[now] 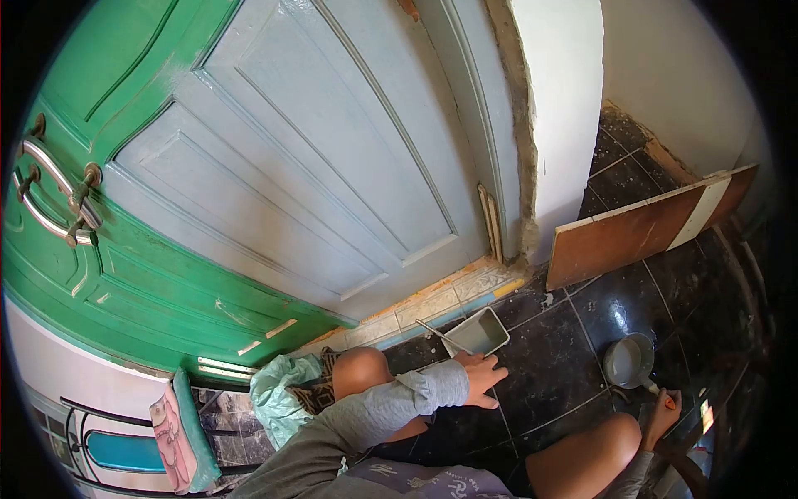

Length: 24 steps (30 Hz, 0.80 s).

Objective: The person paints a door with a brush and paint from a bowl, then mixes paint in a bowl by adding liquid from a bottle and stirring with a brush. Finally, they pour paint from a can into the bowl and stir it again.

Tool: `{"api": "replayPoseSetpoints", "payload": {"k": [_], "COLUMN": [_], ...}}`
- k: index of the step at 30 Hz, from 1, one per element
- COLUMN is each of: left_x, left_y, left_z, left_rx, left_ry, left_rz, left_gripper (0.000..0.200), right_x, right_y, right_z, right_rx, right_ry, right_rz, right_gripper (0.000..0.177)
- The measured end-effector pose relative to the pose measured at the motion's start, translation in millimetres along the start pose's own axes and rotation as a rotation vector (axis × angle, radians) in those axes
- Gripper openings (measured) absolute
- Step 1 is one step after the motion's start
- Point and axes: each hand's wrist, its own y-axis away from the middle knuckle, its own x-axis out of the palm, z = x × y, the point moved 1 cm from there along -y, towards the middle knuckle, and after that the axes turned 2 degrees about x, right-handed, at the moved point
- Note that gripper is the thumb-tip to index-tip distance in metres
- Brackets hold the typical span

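Observation:
My left hand [480,379], fingers spread apart, hangs by the near rim of a pale rectangular paint tray [497,320] on the floor. Grey paint lies in the tray, and a thin rod [439,335] slants over its left side. On my right, a round grey dipper [613,371] with grey liquid in it rests low over the dark tiles. Its short handle points toward my right hand [663,416], whose fingers are curled round the end. Something small and orange shows at those fingers.
A double door stands ahead, one side green [141,274] with metal handles [58,187], the other grey [332,150]. A brown board [623,229] leans at the right. Pale green cloth [283,391] lies left of my knee, near a pink and green cushion [184,437].

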Motion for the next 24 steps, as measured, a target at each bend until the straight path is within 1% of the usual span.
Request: {"api": "replayPoseSetpoints", "payload": {"k": [1,4,7,8,9,11,12,13,14,15,16,17,18,19,20,21,23,24], "left_x": [-0.1,-1.3,-2.6,0.8,5.0,16.1,22.7,26.1,23.7,25.6,29.7,33.2,36.2,38.8,39.4,39.9,39.7,41.1], "left_y": [0.3,1.1,5.0,5.2,5.1,4.2,3.4,3.9,5.5,7.2,8.3,7.9,6.1,5.5,4.9,6.2,12.7,17.1], "left_z": [-0.5,-3.0,-6.4,-6.6,-6.9,-7.5,-7.7,-8.6,-13.3,-13.8,-13.4,-12.4,-9.5,-8.7,-5.7,-1.8,3.4,7.4], "left_rx": [0.003,0.010,0.017,0.029,0.045,0.087,0.106,0.122,0.108,0.123,0.138,0.157,0.159,0.159,0.153,0.142,0.118,0.104], "left_ry": [0.003,0.007,0.002,0.002,-0.001,0.001,-0.002,-0.002,0.000,-0.003,-0.007,-0.012,-0.013,-0.007,-0.005,-0.002,0.025,0.040], "left_rz": [0.002,0.000,-0.006,-0.009,-0.010,-0.004,0.000,0.008,0.064,0.074,0.082,0.088,0.111,0.097,0.078,0.063,0.018,0.002], "left_gripper": [0.069,0.069,0.068,0.068,0.068,0.069,0.069,0.069,0.071,0.072,0.073,0.073,0.075,0.074,0.074,0.074,0.074,0.074], "right_x": [-2.1,-3.3,-10.1,-14.6,-18.1,-16.0,-8.3,2.9,14.0,26.6,38.2,49.9,68.5,76.0,84.7,102.3,121.6,138.0], "right_y": [-0.7,-5.4,-31.0,-33.9,-33.6,-42.1,-38.1,-30.2,-22.2,-10.2,4.4,19.4,27.7,42.1,52.0,57.2,68.5,72.1], "right_z": [-0.7,-7.0,16.8,60.6,120.2,209.2,266.3,310.5,354.6,401.3,449.1,496.4,528.7,565.1,598.0,627.4,674.5,692.8], "right_rx": [-0.008,-0.097,0.051,0.066,0.082,0.058,-0.407,-0.571,-0.737,-0.720,-0.495,-0.196,-0.227,-0.287,-0.389,-0.443,-0.596,-0.583], "right_ry": [0.003,0.015,-0.443,-0.491,-0.537,-0.851,-0.486,-0.384,-0.293,-0.368,-0.790,-1.228,-1.278,-1.299,-1.363,-1.536,-1.549,-1.658], "right_rz": [0.017,-0.118,-0.084,-0.024,0.032,0.163,-0.018,-0.004,0.001,0.002,0.266,0.422,0.401,0.424,0.438,0.462,0.303,0.279], "right_gripper": [0.020,0.021,0.021,0.021,0.021,0.008,0.004,0.019,0.034,0.016,0.004,0.016,0.016,0.016,0.017,0.017,0.017,0.019]}}
